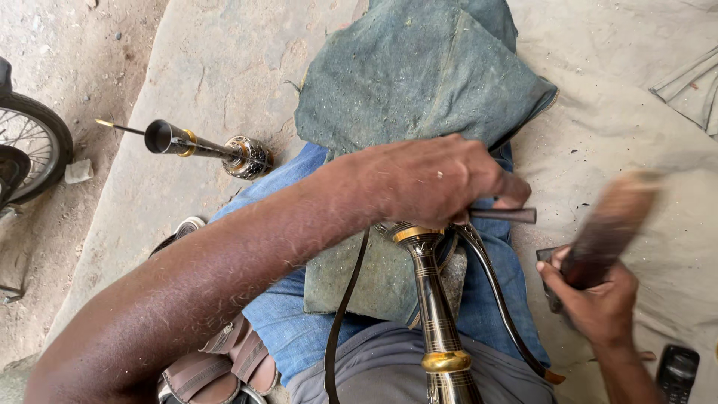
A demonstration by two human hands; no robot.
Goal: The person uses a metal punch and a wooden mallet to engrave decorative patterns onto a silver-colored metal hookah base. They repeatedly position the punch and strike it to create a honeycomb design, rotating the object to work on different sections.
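Left hand (430, 179) clenched on black rod (508, 215) over dark brass-banded pipe (434, 299) on lap, right hand (594, 299) gripping blurred wooden mallet (609, 224), second pipe (206, 146) lying on ground

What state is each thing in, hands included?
Left hand: closed on a thin metal tool, held level.
Right hand: gripping wooden mallet, raised, motion-blurred.
Black-and-gold metal stem: lying along the lap.
Green cloth: draped over the knee.
Second metal piece: lying on the ground.

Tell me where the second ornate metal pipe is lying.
In the head view, the second ornate metal pipe lies on the concrete slab at upper left, between the bicycle wheel and the green cloth.
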